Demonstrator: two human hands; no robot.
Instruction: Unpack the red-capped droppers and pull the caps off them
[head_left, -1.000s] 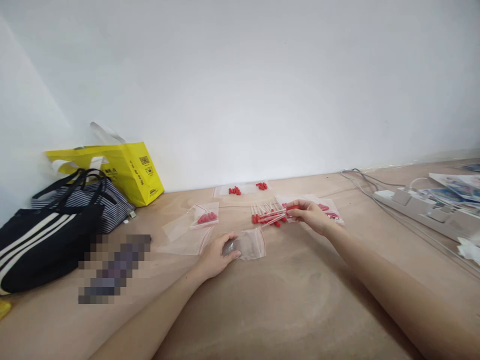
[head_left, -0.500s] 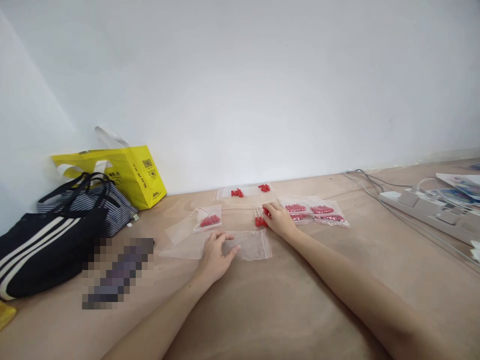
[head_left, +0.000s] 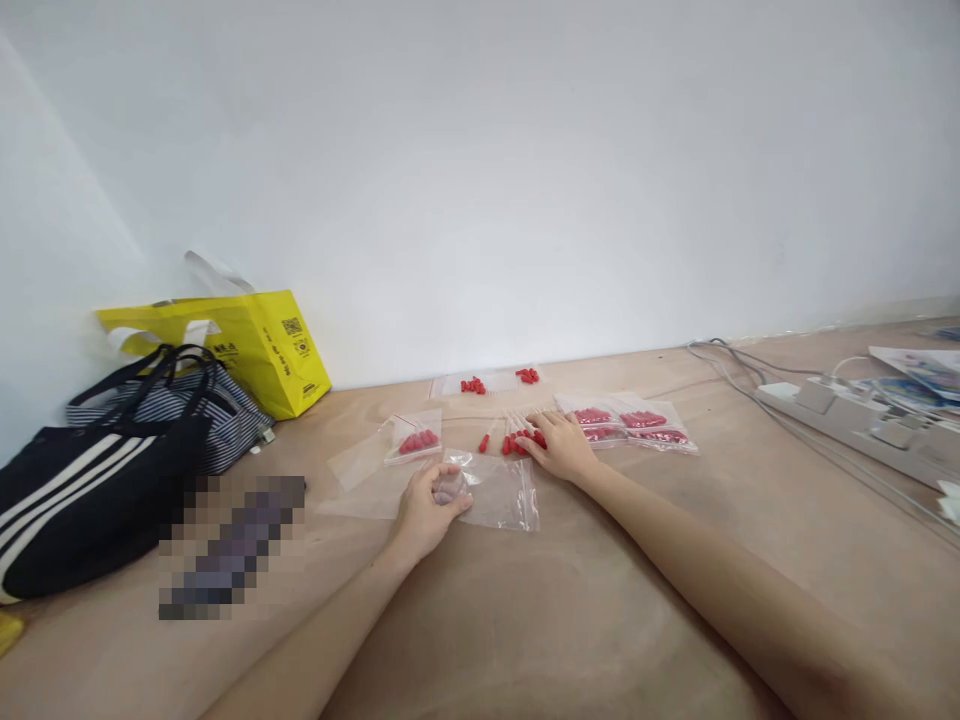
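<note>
My left hand [head_left: 426,512] is closed on the left end of a clear zip bag [head_left: 504,500], thumb and fingers pinching its edge. My right hand [head_left: 564,446] lies with its fingers spread over a row of droppers [head_left: 516,440] with red bulbs and thin clear stems, touching them. One dropper [head_left: 484,442] lies apart, left of that row. Behind my left hand is a zip bag with red-bulbed droppers [head_left: 418,441] inside. Filled bags of red-bulbed droppers [head_left: 643,420] lie beyond my right hand.
Two small groups of red pieces [head_left: 473,385] lie on clear plastic by the wall. More clear film [head_left: 360,490] lies to the left. A yellow bag [head_left: 277,350] and a black bag [head_left: 112,500] stand at left; a power strip [head_left: 847,420] with cables is at right.
My left hand has closed on the clear bag, whose edge is now lifted a little. My right hand has flattened over the droppers, and they are spread farther to the left.
</note>
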